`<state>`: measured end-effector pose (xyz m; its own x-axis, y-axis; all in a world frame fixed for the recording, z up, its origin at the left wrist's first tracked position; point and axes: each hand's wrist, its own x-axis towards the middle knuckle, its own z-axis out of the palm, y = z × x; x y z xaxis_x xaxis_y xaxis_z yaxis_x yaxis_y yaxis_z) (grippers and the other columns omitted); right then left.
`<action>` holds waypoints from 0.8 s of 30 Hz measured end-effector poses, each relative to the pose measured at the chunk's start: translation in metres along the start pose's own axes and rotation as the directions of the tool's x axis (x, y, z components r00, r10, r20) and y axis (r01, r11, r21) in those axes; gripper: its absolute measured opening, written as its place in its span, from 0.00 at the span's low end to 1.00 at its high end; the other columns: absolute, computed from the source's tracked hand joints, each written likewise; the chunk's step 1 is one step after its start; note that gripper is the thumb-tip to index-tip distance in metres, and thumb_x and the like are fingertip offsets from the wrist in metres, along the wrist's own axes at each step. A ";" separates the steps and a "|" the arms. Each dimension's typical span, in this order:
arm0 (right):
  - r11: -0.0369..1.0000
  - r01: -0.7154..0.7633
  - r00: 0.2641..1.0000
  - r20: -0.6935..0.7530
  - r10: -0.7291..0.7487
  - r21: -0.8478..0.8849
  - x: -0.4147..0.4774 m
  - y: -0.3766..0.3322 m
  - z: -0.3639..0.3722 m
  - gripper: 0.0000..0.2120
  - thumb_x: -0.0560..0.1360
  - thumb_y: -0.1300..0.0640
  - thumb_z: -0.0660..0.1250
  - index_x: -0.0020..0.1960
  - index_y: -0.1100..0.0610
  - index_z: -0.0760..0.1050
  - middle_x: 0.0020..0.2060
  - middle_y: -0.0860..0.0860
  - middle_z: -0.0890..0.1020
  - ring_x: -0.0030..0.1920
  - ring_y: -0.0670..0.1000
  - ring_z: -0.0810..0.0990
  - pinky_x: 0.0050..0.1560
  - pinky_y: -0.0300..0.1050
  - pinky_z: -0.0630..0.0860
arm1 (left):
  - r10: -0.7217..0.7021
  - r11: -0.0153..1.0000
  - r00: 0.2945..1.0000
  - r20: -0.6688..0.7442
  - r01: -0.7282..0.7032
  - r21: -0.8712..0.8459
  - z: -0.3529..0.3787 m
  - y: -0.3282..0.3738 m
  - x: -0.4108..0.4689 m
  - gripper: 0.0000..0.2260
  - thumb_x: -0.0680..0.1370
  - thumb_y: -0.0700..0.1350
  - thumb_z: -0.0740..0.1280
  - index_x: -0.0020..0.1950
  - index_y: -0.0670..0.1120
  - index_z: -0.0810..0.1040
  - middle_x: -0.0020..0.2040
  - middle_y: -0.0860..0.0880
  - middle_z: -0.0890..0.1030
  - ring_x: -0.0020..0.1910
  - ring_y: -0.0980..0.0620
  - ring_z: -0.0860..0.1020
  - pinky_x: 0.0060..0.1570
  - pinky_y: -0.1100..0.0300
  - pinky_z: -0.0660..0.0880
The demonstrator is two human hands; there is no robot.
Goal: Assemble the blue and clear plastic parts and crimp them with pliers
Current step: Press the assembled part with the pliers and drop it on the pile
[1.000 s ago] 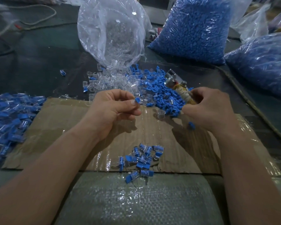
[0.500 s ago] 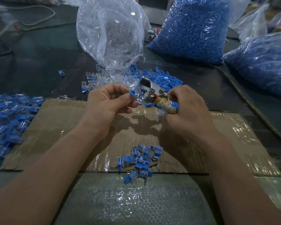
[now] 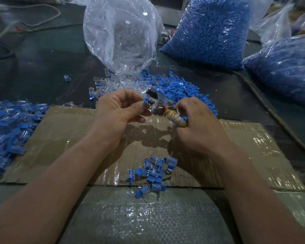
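My left hand point(image 3: 118, 111) pinches a small blue and clear plastic part point(image 3: 146, 101) between thumb and forefinger. The part's blue end touches the metal jaws of the pliers point(image 3: 157, 103). My right hand point(image 3: 199, 124) grips the pliers by their cloth-wrapped handle point(image 3: 176, 119). Both hands hover above a taped cardboard sheet point(image 3: 60, 147). Loose blue parts point(image 3: 180, 88) and clear parts point(image 3: 111, 85) lie heaped just beyond the hands. A small heap of joined blue-and-clear pieces point(image 3: 153, 171) sits on the cardboard's near edge.
A clear bag of clear parts point(image 3: 120, 36) stands behind the heaps. Two bags of blue parts point(image 3: 209, 29) point(image 3: 285, 67) stand at the back right. A large pile of joined pieces point(image 3: 9, 131) spreads at the left. A woven sack point(image 3: 144, 217) lies nearest me.
My right hand brought the pliers leftward and down until the jaws met the part. My left hand stayed nearly in place, still pinching the part.
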<state>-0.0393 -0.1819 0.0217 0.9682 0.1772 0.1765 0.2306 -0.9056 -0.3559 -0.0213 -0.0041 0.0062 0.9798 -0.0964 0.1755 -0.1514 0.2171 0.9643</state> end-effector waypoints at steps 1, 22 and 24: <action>1.000 0.008 1.000 0.016 -0.008 0.003 0.000 0.000 0.000 0.13 0.69 0.56 0.66 0.48 0.48 0.63 0.41 0.45 0.66 0.45 0.47 0.65 0.42 0.42 0.63 | 0.004 1.000 1.000 0.003 -0.004 0.009 0.000 0.000 0.000 0.05 0.66 0.39 0.67 0.40 0.43 0.76 0.34 0.48 0.82 0.34 0.54 0.81 0.31 0.66 0.76; 0.997 0.049 0.998 -0.032 -0.047 0.062 0.001 -0.008 -0.001 0.08 0.68 0.61 0.68 0.42 0.51 0.71 0.33 0.44 0.72 0.35 0.43 0.68 0.36 0.37 0.63 | 0.161 0.975 0.986 -0.038 -0.153 0.163 0.003 -0.003 -0.003 0.05 0.68 0.38 0.69 0.39 0.46 0.75 0.31 0.53 0.81 0.29 0.57 0.79 0.31 0.65 0.77; 0.998 0.043 0.998 -0.044 -0.041 0.044 0.001 -0.009 -0.001 0.07 0.68 0.62 0.68 0.43 0.53 0.73 0.35 0.47 0.74 0.37 0.47 0.70 0.38 0.41 0.66 | 0.163 0.972 0.986 -0.035 -0.155 0.176 0.002 -0.002 -0.004 0.07 0.70 0.35 0.69 0.38 0.46 0.75 0.31 0.53 0.81 0.29 0.57 0.79 0.31 0.66 0.76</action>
<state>-0.0409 -0.1739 0.0258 0.9528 0.1971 0.2310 0.2760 -0.8793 -0.3881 -0.0249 -0.0060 0.0037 0.9459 -0.0253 0.3234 -0.3217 0.0548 0.9453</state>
